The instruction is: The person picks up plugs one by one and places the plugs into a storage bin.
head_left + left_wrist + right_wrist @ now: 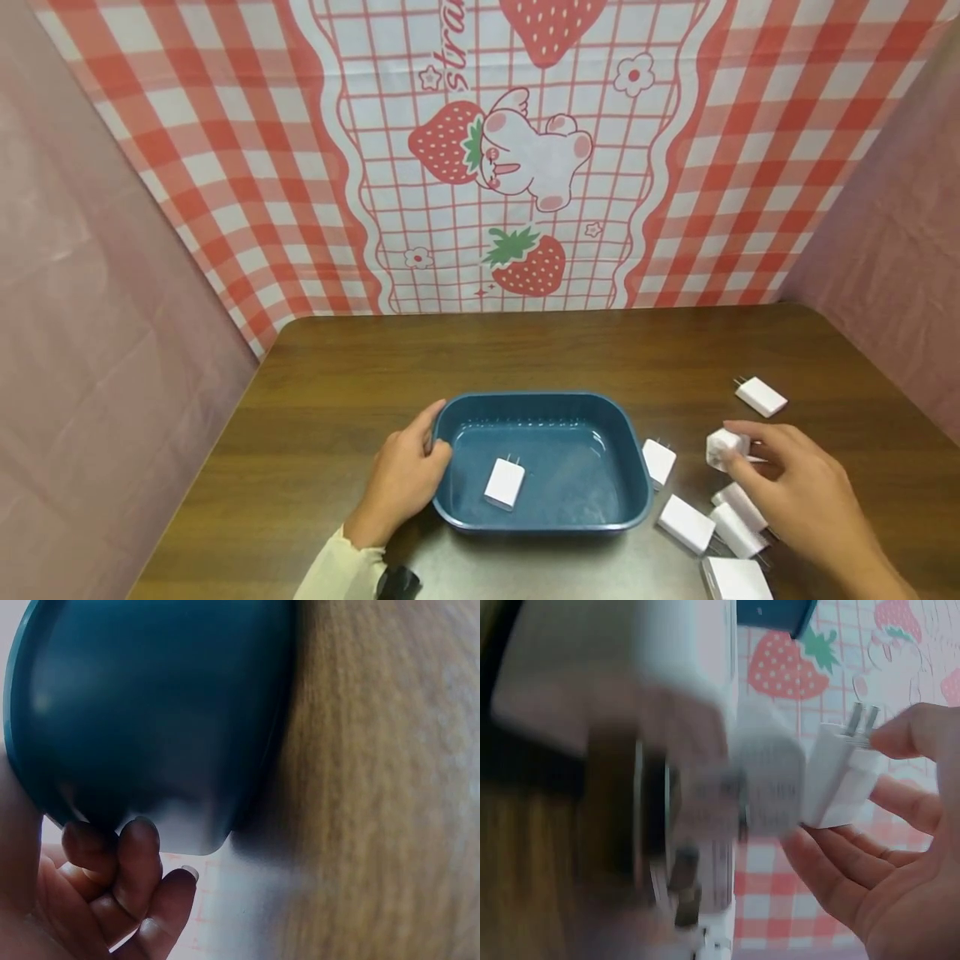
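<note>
A dark blue rectangular dish (577,479) sits on the table, one white charger plug (505,483) lying inside it with prongs toward the back. My left hand (405,471) grips the dish's left rim, thumb over the edge; curled fingers (139,862) show by its wall in the left wrist view. To the right of the dish, my right hand (802,483) pinches another white charger plug (840,780) between thumb and fingers, above the table. Its two metal prongs point past the thumb in the right wrist view.
Several white charger plugs lie right of the dish, including one near its wall (659,462), one in front (686,524) and one farther back (761,397). A checked strawberry cloth (450,250) hangs behind the wooden table (337,367).
</note>
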Motion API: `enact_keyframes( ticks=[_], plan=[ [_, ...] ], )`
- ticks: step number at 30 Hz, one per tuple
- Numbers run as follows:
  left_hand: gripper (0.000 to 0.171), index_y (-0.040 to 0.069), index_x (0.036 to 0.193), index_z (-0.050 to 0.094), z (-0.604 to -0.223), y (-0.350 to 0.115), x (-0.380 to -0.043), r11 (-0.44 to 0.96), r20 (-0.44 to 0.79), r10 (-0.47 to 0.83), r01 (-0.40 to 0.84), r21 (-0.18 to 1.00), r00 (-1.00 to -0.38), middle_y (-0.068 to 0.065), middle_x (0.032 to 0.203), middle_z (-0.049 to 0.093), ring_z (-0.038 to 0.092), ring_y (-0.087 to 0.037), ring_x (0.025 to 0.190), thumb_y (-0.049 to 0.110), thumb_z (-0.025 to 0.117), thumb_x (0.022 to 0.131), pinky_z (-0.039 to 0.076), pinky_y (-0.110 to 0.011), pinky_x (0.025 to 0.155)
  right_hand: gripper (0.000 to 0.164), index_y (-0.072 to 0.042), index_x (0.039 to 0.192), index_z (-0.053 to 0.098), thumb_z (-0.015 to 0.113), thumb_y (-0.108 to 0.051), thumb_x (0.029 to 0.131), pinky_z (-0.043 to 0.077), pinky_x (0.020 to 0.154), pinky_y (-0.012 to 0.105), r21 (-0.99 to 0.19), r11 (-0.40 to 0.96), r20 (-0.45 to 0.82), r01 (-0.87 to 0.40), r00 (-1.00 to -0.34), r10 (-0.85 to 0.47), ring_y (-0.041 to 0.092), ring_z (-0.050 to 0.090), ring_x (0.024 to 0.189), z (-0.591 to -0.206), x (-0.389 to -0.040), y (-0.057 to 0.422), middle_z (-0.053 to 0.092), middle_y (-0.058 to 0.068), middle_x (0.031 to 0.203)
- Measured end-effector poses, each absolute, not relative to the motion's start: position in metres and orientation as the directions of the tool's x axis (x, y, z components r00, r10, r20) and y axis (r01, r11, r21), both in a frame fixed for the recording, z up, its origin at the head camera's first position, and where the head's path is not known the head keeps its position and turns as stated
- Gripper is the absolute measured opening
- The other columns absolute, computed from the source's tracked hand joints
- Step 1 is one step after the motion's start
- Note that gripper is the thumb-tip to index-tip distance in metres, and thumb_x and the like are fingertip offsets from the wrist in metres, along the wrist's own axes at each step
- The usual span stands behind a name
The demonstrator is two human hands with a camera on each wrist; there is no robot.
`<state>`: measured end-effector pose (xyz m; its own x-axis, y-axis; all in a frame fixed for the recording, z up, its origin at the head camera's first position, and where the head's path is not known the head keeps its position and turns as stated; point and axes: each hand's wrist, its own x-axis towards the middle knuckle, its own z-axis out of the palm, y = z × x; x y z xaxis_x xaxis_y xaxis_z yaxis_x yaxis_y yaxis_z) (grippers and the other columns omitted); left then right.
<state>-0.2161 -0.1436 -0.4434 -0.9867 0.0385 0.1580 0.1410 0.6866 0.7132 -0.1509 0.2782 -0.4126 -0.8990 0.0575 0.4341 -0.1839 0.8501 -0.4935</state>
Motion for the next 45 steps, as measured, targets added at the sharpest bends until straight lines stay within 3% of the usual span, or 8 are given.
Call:
enact_keyframes(
  ticks=[10,27,45],
  plan=[
    [0.057,0.014,0.143,0.058,-0.444,-0.146,-0.215,0.697,0.189,0.041,0.164,0.698,-0.981,0.008,0.057,0.036,0.033,-0.010,0.050,0.016,0.059,0.086,0.026,-0.029,0.050,0.038,-0.008,0.118,0.070,0.078,-0.002,0.082,0.044,0.074,0.006,-0.566,0.750,0.555,-0.343,-0.831,0.040,-0.013,0.057,0.090,-0.406,-0.161,0.237,0.061,0.000,0.108],
    [0.058,0.015,0.141,0.059,-0.443,-0.145,-0.216,0.690,0.193,0.039,0.166,0.705,-0.980,0.009,0.056,0.034,0.031,-0.009,0.049,0.016,0.060,0.084,0.024,-0.029,0.049,0.035,-0.006,0.112,0.069,0.078,0.005,0.080,0.048,0.078,0.010,-0.599,0.660,0.594,-0.454,-0.804,-0.014,-0.005,0.063,0.090,-0.406,-0.165,0.199,0.063,-0.004,0.107],
    [0.058,0.015,0.143,0.058,-0.442,-0.145,-0.216,0.692,0.178,0.036,0.153,0.706,-0.983,0.008,0.057,0.037,0.035,-0.011,0.049,0.017,0.060,0.085,0.026,-0.031,0.050,0.037,-0.014,0.113,0.067,0.079,0.000,0.081,0.053,0.077,0.018,-0.575,0.621,0.588,-0.532,-0.797,-0.138,0.007,0.068,0.089,-0.409,-0.171,0.162,0.061,-0.009,0.108]
  ],
)
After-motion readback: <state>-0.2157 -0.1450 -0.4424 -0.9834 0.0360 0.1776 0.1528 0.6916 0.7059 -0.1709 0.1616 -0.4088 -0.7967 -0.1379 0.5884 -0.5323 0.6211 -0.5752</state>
